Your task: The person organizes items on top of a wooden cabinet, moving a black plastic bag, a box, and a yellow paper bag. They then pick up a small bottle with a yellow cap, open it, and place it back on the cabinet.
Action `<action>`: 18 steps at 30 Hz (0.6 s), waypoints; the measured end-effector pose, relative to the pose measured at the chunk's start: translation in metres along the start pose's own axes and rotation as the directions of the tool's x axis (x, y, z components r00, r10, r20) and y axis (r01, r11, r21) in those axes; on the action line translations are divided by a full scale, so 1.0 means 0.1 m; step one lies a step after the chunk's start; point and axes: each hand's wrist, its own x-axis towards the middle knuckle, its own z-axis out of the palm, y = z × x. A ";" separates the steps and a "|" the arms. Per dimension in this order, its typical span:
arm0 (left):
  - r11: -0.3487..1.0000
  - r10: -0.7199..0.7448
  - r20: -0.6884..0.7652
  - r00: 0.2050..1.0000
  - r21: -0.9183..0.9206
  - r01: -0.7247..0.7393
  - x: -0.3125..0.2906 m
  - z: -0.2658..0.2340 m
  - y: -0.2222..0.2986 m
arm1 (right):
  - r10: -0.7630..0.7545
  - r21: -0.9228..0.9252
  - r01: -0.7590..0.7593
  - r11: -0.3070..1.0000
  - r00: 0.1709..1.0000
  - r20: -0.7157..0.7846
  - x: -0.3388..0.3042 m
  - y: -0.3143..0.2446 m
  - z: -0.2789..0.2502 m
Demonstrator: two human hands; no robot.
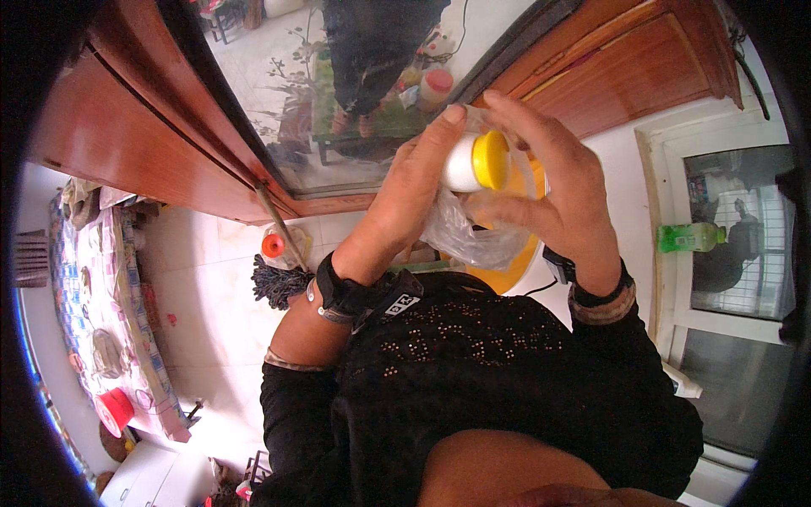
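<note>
A small white jar with a yellow lid (492, 160) lies tilted between my hands, its lid toward the right. My left hand (414, 182) closes on the jar's white base, thumb extended along the near side; its other fingers are mostly hidden. A thin clear plastic bag (473, 232) surrounds part of the jar and hangs crumpled below it. My right hand (553, 182) curves around the lid side with thumb and fingers apart, the bag's film stretched at its fingers. Its fingertips do not appear to touch the lid.
Ahead stands a wooden cabinet (583, 76) with a dark, reflective glass panel (296, 110). A mop (283, 283) leans at the left, near a container with a red cap (272, 245). Something round and yellow (511, 275) is below my hands. At right, a green bottle (688, 237) is beside a white-framed door.
</note>
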 end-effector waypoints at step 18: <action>1.000 -0.021 0.004 1.000 -0.007 0.021 0.09 -0.08 0.08 | -0.107 -0.103 0.104 0.989 0.994 -0.026 0.12 0.11 0.16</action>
